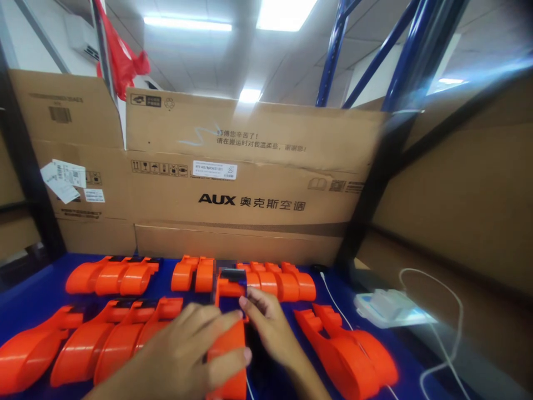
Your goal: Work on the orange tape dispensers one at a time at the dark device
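In front of me is an orange curved plastic part [230, 343], its narrow end pointing away from me. My left hand [177, 347] wraps its fingers over the wide, rounded body. At the narrow end, my right hand [272, 328] has thumb and fingers pinched at the right edge, close to a dark piece [233, 274] on top. The right fingertips are partly hidden. Similar orange parts [119, 336] lie left of my hands, some with black pieces at their narrow ends. Two more orange parts [350, 350] lie to the right.
Further orange parts [122, 276] line the back of the blue surface [166, 297]. Behind stands a cardboard panel [250, 183] between dark rack posts [366, 200]. On the right are a white power strip [389, 308] and a loose white cable [460, 311].
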Available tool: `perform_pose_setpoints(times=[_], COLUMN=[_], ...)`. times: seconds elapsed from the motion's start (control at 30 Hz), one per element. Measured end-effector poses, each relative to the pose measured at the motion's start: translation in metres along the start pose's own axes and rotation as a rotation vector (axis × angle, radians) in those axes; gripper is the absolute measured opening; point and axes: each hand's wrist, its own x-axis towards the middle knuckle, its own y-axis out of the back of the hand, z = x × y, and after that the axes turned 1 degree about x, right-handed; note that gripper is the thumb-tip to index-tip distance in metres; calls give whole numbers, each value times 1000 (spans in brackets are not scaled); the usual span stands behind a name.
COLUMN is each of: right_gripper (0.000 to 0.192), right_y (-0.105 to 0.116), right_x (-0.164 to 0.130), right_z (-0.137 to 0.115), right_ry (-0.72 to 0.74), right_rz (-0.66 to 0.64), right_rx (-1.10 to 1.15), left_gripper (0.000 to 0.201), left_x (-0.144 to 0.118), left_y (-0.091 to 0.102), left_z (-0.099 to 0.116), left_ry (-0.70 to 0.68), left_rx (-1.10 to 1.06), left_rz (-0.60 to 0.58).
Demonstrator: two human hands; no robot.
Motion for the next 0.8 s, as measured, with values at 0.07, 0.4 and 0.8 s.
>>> perform_pose_setpoints(times=[0.07,0.4,0.8], right_gripper=[39,43,37], right_y=[0,1,-5], right_x=[0,5,5], right_z=[-1,7,24], right_ry=[-30,-82,-105], right_rz=[-14,11,27], right_rx=[31,93,31], left_gripper=[51,61,42], left_x=[1,1,34], left_y=[-8,-67,-98], left_z=[4,-6,-30], left_ry=[-44,1043,1138], left_rx=[49,-836,-1327], left_rz=[10,488,689])
